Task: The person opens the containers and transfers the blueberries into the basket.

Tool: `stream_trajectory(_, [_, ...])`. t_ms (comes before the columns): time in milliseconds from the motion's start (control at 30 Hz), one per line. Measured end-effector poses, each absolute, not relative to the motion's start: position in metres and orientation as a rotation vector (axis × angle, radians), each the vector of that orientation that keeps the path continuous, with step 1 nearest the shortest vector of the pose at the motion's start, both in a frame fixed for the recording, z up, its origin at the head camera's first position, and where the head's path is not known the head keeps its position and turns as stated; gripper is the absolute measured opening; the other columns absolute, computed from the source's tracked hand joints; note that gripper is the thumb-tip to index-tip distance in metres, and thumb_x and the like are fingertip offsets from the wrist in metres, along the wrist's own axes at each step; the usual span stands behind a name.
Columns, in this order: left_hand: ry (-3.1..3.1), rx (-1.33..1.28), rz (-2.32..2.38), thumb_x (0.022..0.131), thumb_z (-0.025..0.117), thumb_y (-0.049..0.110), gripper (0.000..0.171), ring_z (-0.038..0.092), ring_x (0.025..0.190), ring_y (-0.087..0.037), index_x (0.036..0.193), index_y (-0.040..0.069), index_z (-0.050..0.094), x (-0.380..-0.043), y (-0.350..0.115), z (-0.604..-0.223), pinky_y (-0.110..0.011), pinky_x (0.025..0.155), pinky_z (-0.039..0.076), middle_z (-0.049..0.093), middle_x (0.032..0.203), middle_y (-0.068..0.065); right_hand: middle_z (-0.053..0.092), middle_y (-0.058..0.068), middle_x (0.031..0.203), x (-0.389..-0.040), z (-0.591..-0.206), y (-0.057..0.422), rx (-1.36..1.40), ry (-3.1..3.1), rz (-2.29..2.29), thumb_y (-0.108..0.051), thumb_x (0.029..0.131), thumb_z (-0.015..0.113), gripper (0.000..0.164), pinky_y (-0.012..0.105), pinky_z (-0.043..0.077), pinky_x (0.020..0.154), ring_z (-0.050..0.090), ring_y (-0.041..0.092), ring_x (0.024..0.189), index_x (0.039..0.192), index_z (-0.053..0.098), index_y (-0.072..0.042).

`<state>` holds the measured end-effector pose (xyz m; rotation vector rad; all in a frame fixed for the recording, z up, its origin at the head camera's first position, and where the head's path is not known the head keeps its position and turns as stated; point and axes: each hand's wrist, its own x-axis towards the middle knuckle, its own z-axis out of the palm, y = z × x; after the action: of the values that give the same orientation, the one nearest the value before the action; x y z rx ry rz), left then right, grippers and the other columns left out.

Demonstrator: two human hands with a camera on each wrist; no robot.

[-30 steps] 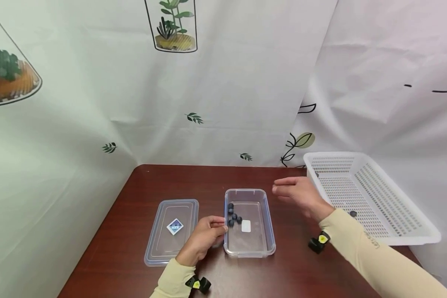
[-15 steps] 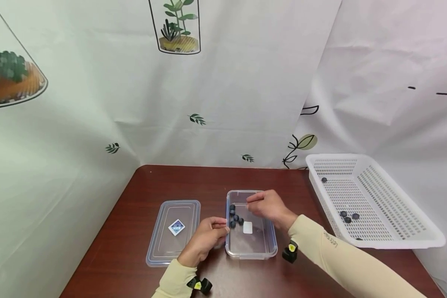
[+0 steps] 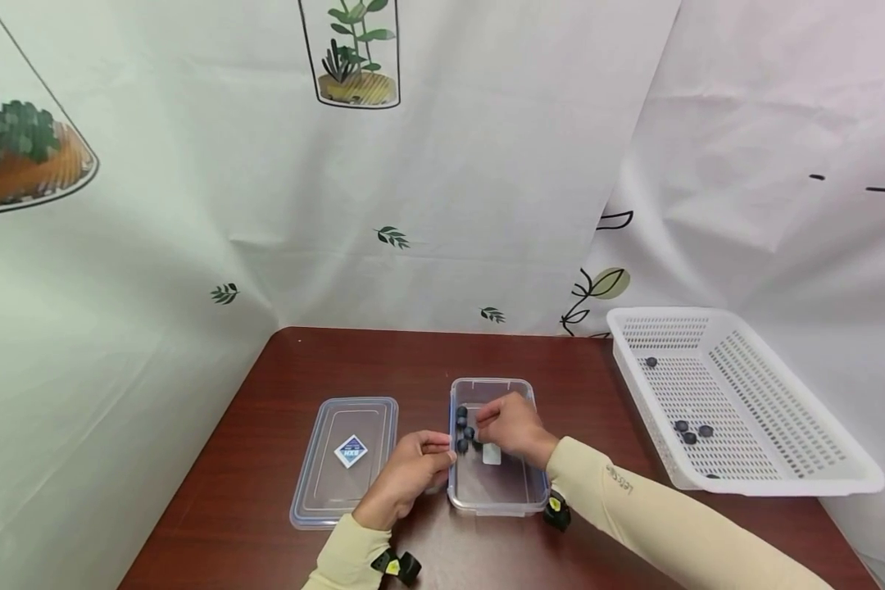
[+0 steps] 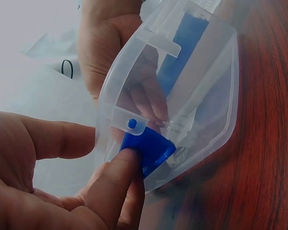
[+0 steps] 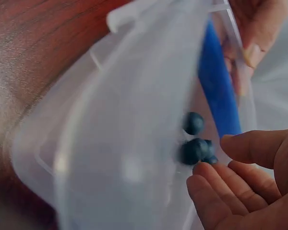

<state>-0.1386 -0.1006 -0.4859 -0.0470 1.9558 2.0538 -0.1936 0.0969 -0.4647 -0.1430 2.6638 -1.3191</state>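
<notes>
A clear plastic food container (image 3: 497,492) with blue side latches stands uncovered in the middle of the table. Along its left side lie several blueberries (image 5: 194,123). My left hand (image 3: 406,471) grips the container's left side, and in the left wrist view a digit presses the blue latch (image 4: 146,148). Reaching in from the right, my right hand (image 3: 514,426) is low over the inside, close to the berries. The right wrist view shows its thumb apart from the fingers (image 5: 209,201), with berries just beyond the tips; I see none clearly held.
Left of the container lies its clear lid (image 3: 320,483) with a blue and white diamond label (image 3: 351,451). On the right stands a white slotted basket (image 3: 745,393) with several blueberries (image 3: 705,431) on its floor. A printed white cloth (image 3: 442,180) hangs behind the table (image 3: 383,360).
My right hand has moved left from beside the basket, over the container, and down into it. The left hand stays on the container's side. Basket berries it had covered now show.
</notes>
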Motion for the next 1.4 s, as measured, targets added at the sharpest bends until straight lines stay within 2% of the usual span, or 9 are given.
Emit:
stream_trajectory(233, [1.963,-0.055,2.038,0.096,0.066,-0.001,0.038,0.062,0.090,-0.014,0.129,-0.016,0.055,-0.138,-0.101,-0.486,-0.025,0.077,0.058,0.064,0.106,-0.012,0.082,0.007,0.085,-0.187,-0.475,0.090,-0.154,2.638,-1.320,0.003,0.072,0.084,0.025,0.024,0.054,0.063,0.072,0.009,0.076,0.096,0.083,-0.004])
stream_trajectory(667, [1.973,-0.054,2.016,0.096,0.067,0.001,0.040,0.063,0.092,-0.015,0.130,-0.015,0.055,-0.141,-0.101,-0.487,-0.026,0.078,0.059,0.064,0.109,-0.014,0.081,0.008,0.083,-0.186,-0.481,0.087,-0.173,2.664,-1.370,0.005,0.070,0.086,0.023,0.023,0.057,0.063,0.073,0.009,0.074,0.091,0.082,-0.003])
stream_trajectory(833, [1.974,-0.051,2.026,0.096,0.067,0.000,0.040,0.062,0.092,-0.015,0.130,-0.016,0.055,-0.140,-0.101,-0.487,-0.026,0.079,0.058,0.064,0.108,-0.013,0.081,0.009,0.086,-0.185,-0.470,0.089,-0.128,2.640,-1.403,0.003,0.073,0.085,0.022,0.027,0.058,0.066,0.074,0.011,0.077,0.094,0.083,-0.003])
stream_trajectory(1067, [1.971,-0.059,2.036,0.095,0.066,-0.001,0.038,0.063,0.090,-0.015,0.128,-0.017,0.055,-0.139,-0.100,-0.486,-0.025,0.077,0.059,0.062,0.104,-0.011,0.082,0.005,0.089,-0.188,-0.444,0.101,-0.030,2.569,-1.498,-0.004,0.080,0.089,0.024,0.036,0.063,0.079,0.077,0.015,0.084,0.103,0.082,-0.003])
stream_trajectory(1400, [1.977,-0.057,2.029,0.095,0.067,-0.001,0.039,0.063,0.088,-0.013,0.129,-0.017,0.055,-0.139,-0.101,-0.487,-0.022,0.074,0.058,0.063,0.104,-0.011,0.082,0.013,0.102,-0.199,-0.413,0.160,0.120,2.521,-1.677,-0.006,0.082,0.087,0.033,0.032,0.061,0.077,0.077,0.017,0.087,0.113,0.079,0.001])
